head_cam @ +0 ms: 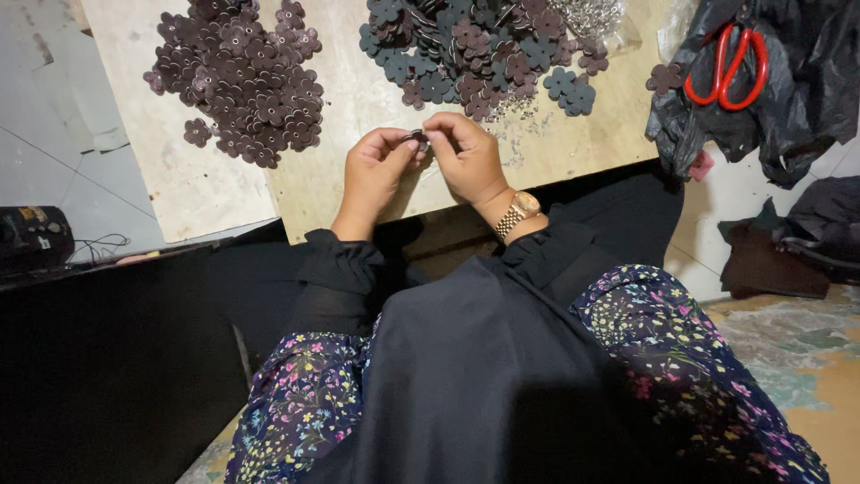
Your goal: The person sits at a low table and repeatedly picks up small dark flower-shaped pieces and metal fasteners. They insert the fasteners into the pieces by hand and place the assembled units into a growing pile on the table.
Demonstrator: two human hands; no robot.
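- Brown flower piece (417, 136), small and dark, sits pinched between both hands just above the near edge of the surface (358, 99), right where the head camera looks down.
- Left hand (374, 170) has its grip narrow, thumb and fingertips closed on the piece from the left; it seems to be steadying it.
- Right hand (466, 157) meets it from the other side, grip just as tight on the same piece, fingers curled over the top, likely for fine work. A gold watch (518, 213) shows at that wrist.
- What exactly goes on between the fingertips is too small to tell.
- Brown pile (242, 76) of matching flowers lies far left on the surface, well apart from the hands.
- Mixed pile (475, 49) of grey and brown flowers lies straight ahead, near the hands, handy for reaching.
- Silver bits (591, 16) heap at the far edge beside the mixed pile, and a few are scattered just past the right hand.
- Red scissors (727, 67) rest on a black bag (788, 99) off to the right, out of the way.
- Both forearms lean in from the lap, keeping the work close and low.
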